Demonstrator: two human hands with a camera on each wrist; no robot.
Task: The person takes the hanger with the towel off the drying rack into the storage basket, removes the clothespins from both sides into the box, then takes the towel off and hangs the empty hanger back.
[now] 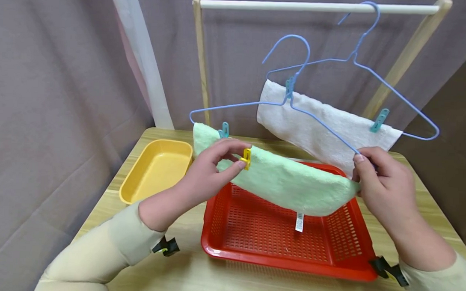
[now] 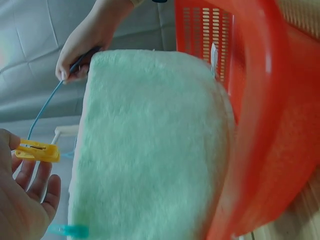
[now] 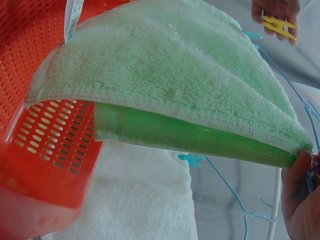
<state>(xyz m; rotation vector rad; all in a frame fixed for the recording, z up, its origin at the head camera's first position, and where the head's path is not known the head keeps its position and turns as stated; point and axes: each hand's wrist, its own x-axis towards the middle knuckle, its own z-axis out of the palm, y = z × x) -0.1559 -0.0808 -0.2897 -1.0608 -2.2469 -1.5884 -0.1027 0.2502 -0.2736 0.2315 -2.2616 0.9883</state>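
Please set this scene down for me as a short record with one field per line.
Left hand: pinches a yellow clothespin, apart from the towel
Right hand: grips the front blue hanger and a corner of the green towel
Teal clothespin: near the green towel's left end
Rear blue hanger: hooked on the white rail, carrying a white towel
Red basket: beneath the green towel
Yellow tray: left of the basket, on the wooden table

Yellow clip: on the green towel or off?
Off. The left hand pinches the yellow clip; both wrist views show it apart from the green towel.
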